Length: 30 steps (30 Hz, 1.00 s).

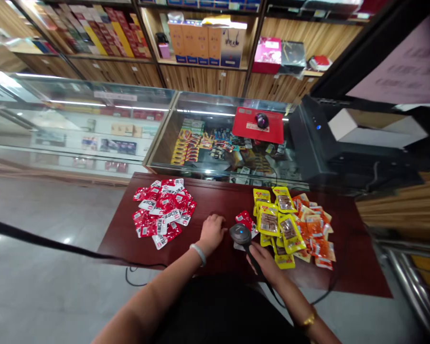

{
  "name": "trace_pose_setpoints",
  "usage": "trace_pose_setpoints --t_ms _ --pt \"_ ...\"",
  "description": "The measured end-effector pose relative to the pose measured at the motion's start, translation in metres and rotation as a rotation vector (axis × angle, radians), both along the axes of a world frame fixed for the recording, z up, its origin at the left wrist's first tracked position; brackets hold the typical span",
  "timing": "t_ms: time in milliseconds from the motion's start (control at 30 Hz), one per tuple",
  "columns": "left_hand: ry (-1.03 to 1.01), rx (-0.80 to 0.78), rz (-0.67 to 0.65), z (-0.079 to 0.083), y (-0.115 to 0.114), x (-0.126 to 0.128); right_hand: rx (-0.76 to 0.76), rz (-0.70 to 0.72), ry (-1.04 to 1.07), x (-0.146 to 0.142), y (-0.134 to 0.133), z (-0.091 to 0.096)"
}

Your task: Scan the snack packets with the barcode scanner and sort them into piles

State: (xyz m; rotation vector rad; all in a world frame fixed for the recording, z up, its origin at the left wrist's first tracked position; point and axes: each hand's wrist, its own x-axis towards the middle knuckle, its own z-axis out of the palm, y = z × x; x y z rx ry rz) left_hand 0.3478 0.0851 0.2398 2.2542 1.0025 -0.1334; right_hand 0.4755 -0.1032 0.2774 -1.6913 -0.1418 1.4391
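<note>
My right hand [265,264] is wrapped round the handle of a black barcode scanner [241,234], whose head points down at a small red packet [245,220] on the dark red table [222,200]. My left hand [212,230] rests on the table just left of the scanner, fingers curled down, nothing visible in it. A pile of red and white packets [164,212] lies to its left. Yellow packets [274,220] and orange packets [313,231] are heaped to the right of the scanner.
Behind the table stands a glass display counter [215,138] with a red mouse pad and mouse [260,123] on top. A black monitor and printer [344,138] sit at right. Shelves of boxes [200,43] line the back wall. A black cable [57,246] runs across the floor at left.
</note>
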Motion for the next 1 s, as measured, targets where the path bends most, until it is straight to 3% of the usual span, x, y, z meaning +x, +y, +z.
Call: trace_pose_setpoints --t_ms 200,333,467,567,733,1000 --pt "0.153 0.073 -0.071 -0.01 -0.045 0.048 -0.031 -0.161 -0.012 0.022 -0.044 -0.011" --pt "0.16 0.146 -0.103 -0.013 -0.061 0.058 -0.013 -0.203 -0.013 0.031 -0.054 -0.012" --pt "0.202 0.095 -0.092 -0.011 -0.065 0.059 -0.019 -0.176 -0.009 0.035 -0.052 -0.01" --pt "0.215 -0.036 -0.04 -0.012 -0.059 0.053 -0.007 -0.127 -0.011 0.035 -0.046 -0.006" --pt "0.086 -0.212 0.193 -0.019 -0.038 0.024 0.036 -0.024 -0.009 0.03 -0.023 0.005" --pt "0.005 -0.186 0.362 -0.016 -0.014 -0.033 0.163 0.145 0.065 -0.004 0.035 0.011"
